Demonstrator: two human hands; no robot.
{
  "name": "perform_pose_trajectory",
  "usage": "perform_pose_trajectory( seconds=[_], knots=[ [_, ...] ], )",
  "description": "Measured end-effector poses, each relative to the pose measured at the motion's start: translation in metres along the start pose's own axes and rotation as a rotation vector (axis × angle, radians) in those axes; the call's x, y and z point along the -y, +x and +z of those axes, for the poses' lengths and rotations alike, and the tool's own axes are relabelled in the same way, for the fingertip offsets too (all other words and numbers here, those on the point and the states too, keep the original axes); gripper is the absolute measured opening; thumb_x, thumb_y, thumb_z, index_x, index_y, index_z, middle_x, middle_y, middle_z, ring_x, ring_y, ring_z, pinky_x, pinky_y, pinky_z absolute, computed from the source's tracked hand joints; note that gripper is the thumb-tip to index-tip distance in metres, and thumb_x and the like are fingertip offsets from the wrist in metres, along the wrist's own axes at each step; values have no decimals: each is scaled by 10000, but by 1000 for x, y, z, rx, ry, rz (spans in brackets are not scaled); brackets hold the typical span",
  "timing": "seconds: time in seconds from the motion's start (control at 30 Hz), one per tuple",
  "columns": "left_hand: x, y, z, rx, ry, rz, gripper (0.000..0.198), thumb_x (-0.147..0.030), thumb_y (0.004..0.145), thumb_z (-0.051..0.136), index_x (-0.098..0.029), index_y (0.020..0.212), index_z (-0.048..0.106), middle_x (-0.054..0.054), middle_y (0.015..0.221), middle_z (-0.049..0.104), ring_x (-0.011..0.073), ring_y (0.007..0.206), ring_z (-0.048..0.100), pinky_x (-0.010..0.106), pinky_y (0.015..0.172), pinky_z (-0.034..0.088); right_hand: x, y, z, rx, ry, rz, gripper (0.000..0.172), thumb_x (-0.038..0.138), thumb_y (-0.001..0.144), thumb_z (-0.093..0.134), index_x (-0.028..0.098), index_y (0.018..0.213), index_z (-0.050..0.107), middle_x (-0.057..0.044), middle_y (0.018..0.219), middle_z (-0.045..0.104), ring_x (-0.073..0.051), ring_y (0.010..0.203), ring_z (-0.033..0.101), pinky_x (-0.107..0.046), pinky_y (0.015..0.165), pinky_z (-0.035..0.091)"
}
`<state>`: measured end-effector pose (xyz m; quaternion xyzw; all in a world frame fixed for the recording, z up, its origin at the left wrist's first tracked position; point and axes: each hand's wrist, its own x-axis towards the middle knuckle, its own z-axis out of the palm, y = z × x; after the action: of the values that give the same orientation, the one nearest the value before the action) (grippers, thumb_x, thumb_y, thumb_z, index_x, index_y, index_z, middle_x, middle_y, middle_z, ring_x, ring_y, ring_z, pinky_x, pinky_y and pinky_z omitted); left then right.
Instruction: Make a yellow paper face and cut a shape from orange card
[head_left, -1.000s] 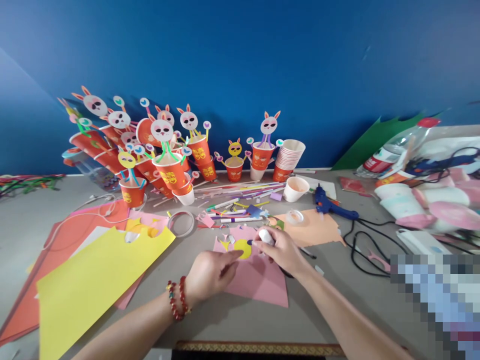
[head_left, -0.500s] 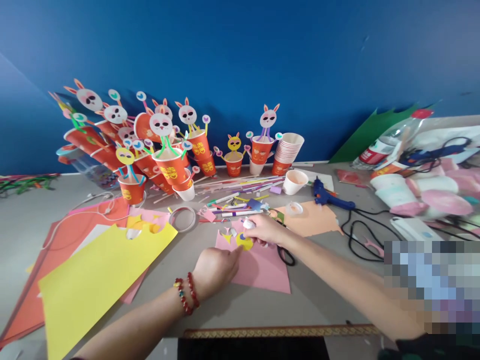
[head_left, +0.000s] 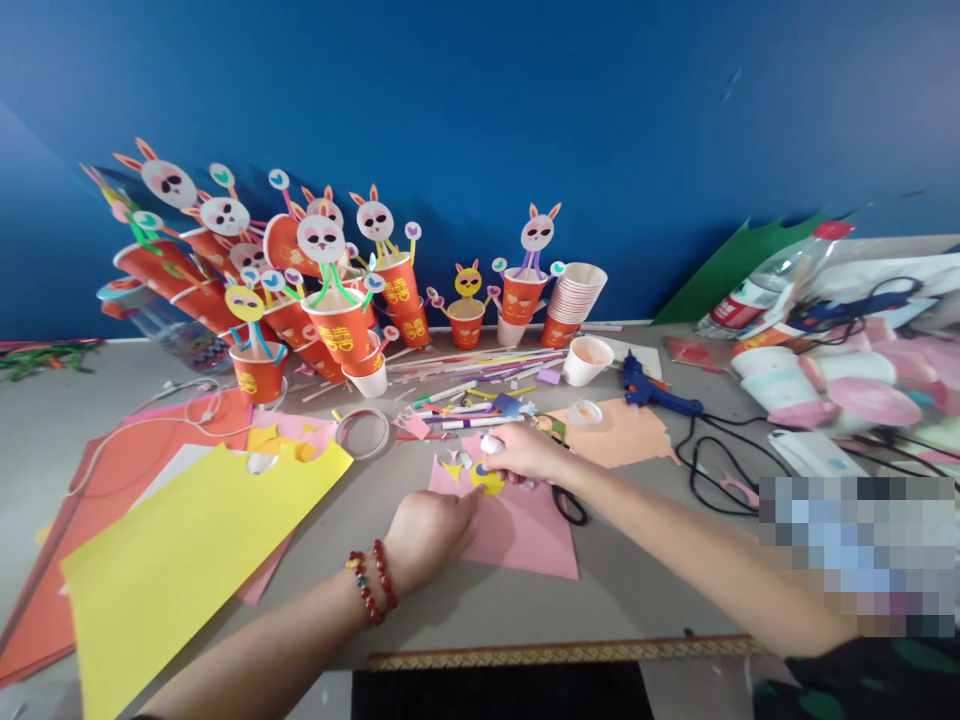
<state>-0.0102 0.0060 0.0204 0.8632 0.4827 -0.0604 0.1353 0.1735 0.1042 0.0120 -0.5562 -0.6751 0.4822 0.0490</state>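
Note:
A yellow paper circle [head_left: 491, 484] with a blue-purple patch lies on a pink paper sheet [head_left: 525, 535]. My left hand [head_left: 431, 535], with two red bead bracelets at the wrist, has its fingers curled, and its index fingertip presses on the circle's lower left edge. Over the circle's upper right side, my right hand [head_left: 525, 455] is closed around a small white object [head_left: 491, 444]. Only its rounded end shows above the fingers, so its kind is unclear. Yellow and white paper scraps [head_left: 454, 466] sit beside the circle.
Red paper cups with rabbit faces [head_left: 341, 335] stand at the back left. Markers and straws [head_left: 480, 385] lie mid-table. To the right are a blue glue gun [head_left: 664, 395], a black cord, and a bottle [head_left: 765, 290]. A yellow sheet [head_left: 202, 550] and tape roll [head_left: 363, 434] are left.
The view has shifted slightly. Both hands stay at the yellow circle in nearly the same pose, the right still closed around the white object.

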Motion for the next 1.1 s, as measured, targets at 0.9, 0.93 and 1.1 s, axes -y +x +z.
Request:
perform_pose_trajectory(
  seconds=[0.9,0.93,1.1],
  knots=[
    [1,0,2,-32,-13,-2,421,-280,958,423,-201,1353,547,102,817,757,285,706,725,316,573,499,4,-3,-1,-9,-86,19,104,246,727,686,190,760,604,-6,574,694,-116,393,598,-137,292,339],
    [1,0,1,-32,-16,-1,423,-279,957,423,-200,1353,546,103,818,757,289,707,726,320,573,500,4,-3,-1,-9,-83,19,109,238,724,689,193,772,602,-2,571,691,-116,392,596,-136,290,336],
    [1,-1,0,-27,-31,-2,402,-273,952,419,-196,1315,574,102,812,757,301,714,726,334,577,501,1,-1,0,-14,-60,10,166,220,736,709,204,840,580,16,573,682,-108,388,588,-128,297,343]
  ],
)
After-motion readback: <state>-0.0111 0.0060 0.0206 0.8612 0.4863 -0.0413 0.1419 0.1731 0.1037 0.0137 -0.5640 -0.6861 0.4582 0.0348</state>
